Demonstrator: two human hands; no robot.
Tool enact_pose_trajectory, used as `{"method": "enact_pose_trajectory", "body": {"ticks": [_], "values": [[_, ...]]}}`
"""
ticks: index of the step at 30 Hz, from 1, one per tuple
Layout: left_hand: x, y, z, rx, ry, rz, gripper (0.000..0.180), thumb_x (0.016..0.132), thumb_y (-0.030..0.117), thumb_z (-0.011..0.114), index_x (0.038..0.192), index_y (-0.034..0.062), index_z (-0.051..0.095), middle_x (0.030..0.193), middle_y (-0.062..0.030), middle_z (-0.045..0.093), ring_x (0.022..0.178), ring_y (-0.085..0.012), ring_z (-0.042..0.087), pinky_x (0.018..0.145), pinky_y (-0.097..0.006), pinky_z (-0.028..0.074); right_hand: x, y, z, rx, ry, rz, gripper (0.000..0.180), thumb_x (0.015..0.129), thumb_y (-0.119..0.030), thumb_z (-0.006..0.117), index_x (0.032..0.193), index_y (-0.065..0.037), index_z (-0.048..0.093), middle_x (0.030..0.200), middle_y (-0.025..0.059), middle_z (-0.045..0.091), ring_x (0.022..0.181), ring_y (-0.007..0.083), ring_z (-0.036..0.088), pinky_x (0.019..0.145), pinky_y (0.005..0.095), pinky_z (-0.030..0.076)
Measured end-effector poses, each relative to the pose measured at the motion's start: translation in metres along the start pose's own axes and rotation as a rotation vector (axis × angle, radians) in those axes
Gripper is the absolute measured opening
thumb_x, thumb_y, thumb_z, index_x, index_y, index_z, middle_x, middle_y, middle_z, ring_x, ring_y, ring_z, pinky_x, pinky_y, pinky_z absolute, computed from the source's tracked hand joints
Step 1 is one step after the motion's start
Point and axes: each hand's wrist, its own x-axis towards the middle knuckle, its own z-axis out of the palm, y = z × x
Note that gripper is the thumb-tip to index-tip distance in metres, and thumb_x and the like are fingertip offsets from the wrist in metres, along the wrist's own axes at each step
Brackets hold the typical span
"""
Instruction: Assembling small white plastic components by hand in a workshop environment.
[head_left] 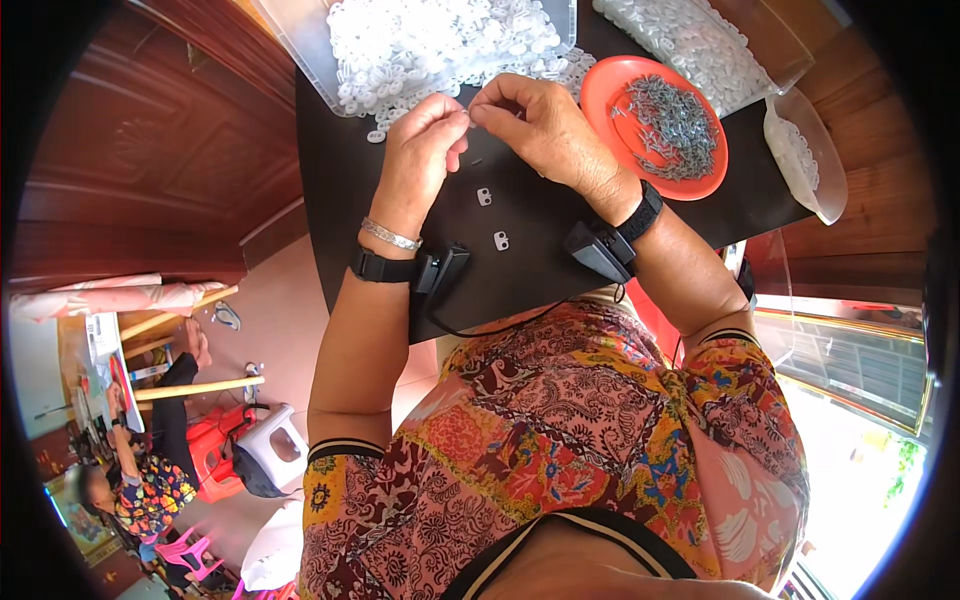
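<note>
At the far side of the black tabletop (540,215), the left hand (420,160) and the right hand (545,125) are brought together fingertip to fingertip, each pinched shut on something too small to be made out, probably one small white plastic piece and one thin metal pin being joined just in front of the clear plastic tray heaped with small white plastic pieces (430,40). The step in hand is judged to be best done with both wrists steadied low over the table, the pin lined up squarely before being pressed, and the pinch kept close to the joint so that nothing springs away. Two small white two-holed plastic pieces (492,218) are seen lying apart on the bare table between the forearms, and one loose white piece (375,136) lies just beside the tray's near edge. One round orange plastic plate (603,95), holding a pile of grey metal pins (672,125) too many to be counted, is set to the right of the right hand. A second clear container of white pieces (700,40) and a clear bag of white pieces (805,150) are placed beyond it. One black wrist-worn device is strapped on each arm, two in all.
</note>
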Motion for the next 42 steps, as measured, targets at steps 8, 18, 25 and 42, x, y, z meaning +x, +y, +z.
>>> {"method": "enact_pose_trajectory", "body": {"ticks": [8,18,25,42], "values": [[0.002,0.0,-0.002,-0.023,0.102,0.014,0.013,0.083,0.016,0.056,0.077,0.0039,0.057,0.061,0.0003,0.051,0.049,-0.0056,0.044,0.044,-0.019,0.034,0.001,0.007,0.003,-0.05,-0.001,-0.135,0.014,0.083,-0.014,0.06,0.09,-0.003,0.064,0.076,0.005,0.063,0.068,0.0125,0.057,0.064,0.0273,0.046],[0.004,0.0,-0.009,-0.061,0.173,0.017,0.012,0.082,0.014,0.055,0.074,0.0053,0.056,0.061,-0.0003,0.051,0.047,-0.0067,0.043,0.043,-0.02,0.033,-0.008,0.007,0.017,-0.634,-0.206,-0.315,0.007,0.077,-0.011,0.06,0.08,-0.006,0.058,0.082,0.0099,0.055,0.078,0.0295,0.059,0.066,0.0397,0.049],[-0.001,0.005,-0.007,-0.139,0.122,0.097,0.012,0.084,0.014,0.055,0.076,0.0047,0.054,0.061,-0.0009,0.05,0.048,-0.0061,0.043,0.043,-0.019,0.033,-0.009,0.013,0.022,-0.588,-0.104,-0.353,0.006,0.079,-0.01,0.053,0.079,-0.004,0.055,0.079,0.0133,0.058,0.074,0.0293,0.061,0.065,0.0393,0.05],[0.005,0.0,-0.016,-0.146,0.216,0.112,0.012,0.082,0.013,0.055,0.075,0.0044,0.055,0.059,-0.001,0.052,0.046,-0.007,0.043,0.041,-0.02,0.031,-0.008,0.002,0.016,-0.616,-0.21,-0.4,0.011,0.077,-0.011,0.06,0.087,-0.007,0.06,0.081,0.009,0.055,0.08,0.0263,0.059,0.068,0.0372,0.049]]}}
